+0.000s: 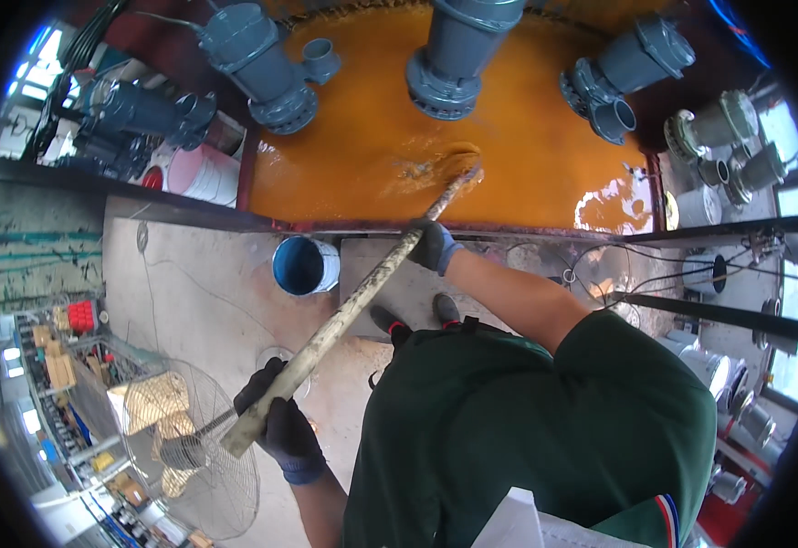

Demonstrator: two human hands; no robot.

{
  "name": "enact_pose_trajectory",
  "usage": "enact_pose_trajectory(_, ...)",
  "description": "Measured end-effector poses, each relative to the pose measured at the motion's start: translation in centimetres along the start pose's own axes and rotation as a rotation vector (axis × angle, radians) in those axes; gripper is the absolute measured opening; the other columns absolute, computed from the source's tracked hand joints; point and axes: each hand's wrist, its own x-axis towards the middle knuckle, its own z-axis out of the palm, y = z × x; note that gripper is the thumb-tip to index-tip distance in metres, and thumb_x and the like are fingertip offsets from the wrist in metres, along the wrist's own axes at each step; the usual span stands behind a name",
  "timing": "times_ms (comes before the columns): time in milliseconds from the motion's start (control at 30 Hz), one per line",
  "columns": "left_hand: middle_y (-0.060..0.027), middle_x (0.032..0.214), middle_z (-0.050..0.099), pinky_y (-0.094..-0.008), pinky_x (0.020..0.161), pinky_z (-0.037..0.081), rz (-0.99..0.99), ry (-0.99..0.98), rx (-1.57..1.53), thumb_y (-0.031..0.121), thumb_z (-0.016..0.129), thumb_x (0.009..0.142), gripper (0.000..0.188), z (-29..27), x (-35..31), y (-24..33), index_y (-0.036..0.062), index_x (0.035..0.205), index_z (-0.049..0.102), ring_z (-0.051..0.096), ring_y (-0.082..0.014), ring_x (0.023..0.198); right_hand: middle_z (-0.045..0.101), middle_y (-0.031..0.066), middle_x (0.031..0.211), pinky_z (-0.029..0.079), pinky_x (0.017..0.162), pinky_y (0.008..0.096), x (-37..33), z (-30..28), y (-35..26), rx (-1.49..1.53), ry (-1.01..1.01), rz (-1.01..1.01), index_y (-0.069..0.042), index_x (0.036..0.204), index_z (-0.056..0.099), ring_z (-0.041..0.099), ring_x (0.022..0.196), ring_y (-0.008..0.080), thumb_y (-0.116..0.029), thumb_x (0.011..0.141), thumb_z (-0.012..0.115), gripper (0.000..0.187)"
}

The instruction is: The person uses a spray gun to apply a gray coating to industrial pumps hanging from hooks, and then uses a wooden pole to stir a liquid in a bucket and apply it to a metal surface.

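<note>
Left hand (288, 425): grasping wooden pole's (344, 315) near end
Right hand (430, 247): grasping it farther forward
Orange liquid (344, 173): beyond both hands, rippling around pole's tip

That's a long, pale pole (344, 316), wooden by the look of it and blotched with dark marks, slanting between the two grips. Behind the left hand (280, 416) only a short, blunt butt sticks out; beyond the right hand (431, 247) it runs on, far tip down in orange liquid (536, 178). I can see ripples around that tip, smoother liquid farther from the grip, and a bright shine off to its right.
</note>
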Motion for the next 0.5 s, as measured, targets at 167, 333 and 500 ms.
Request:
enact_pose_trajectory(167, -0.0131, 0.128, 0.060, -0.0511, 0.109, 0.043, -0.188, 0.046, -0.189, 0.013, 0.066, 0.089, 0.046, 0.3, 1.4, -3.8, 0.0041, 0.132, 0.052, 0.057, -0.0354, 0.123, 0.057, 0.0126, 0.082, 0.054, 0.080, 0.0495, -3.2, -3.0, -4.0, 0.168, 0.208, -0.222, -0.007, 0.099, 0.054, 0.058, 0.076, 0.0317, -0.013, 0.091, 0.057, 0.010)
enact_pose_trajectory(333, -0.0097, 0.131, 0.060, -0.0525, 0.110, 0.042, -0.335, 0.053, -0.417, 0.014, 0.059, 0.095, 0.047, -1.0, 0.8, -5.1, 0.0074, 0.140, 0.047, 0.053, -0.0350, 0.130, 0.048, 0.0091, 0.075, 0.051, 0.069, 0.0450, -4.2, -7.2, -6.4, 0.153, 0.334, -0.288, -0.009, 0.090, 0.048, 0.053, 0.069, 0.0272, -0.011, 0.090, 0.056, 0.008)
enact_pose_trajectory(500, -0.0137, 0.132, 0.057, -0.0523, 0.112, 0.041, -0.198, 0.049, -0.229, 0.021, 0.057, 0.099, 0.050, -4.3, -0.6, -4.0, 0.0041, 0.143, 0.041, 0.054, -0.0339, 0.127, 0.050, 0.0140, 0.074, 0.053, 0.076, 0.0511, -1.4, -5.8, -3.4, 0.033, 0.336, -0.212, -0.006, 0.087, 0.050, 0.055, 0.071, 0.0339, -0.011, 0.087, 0.056, 0.007)
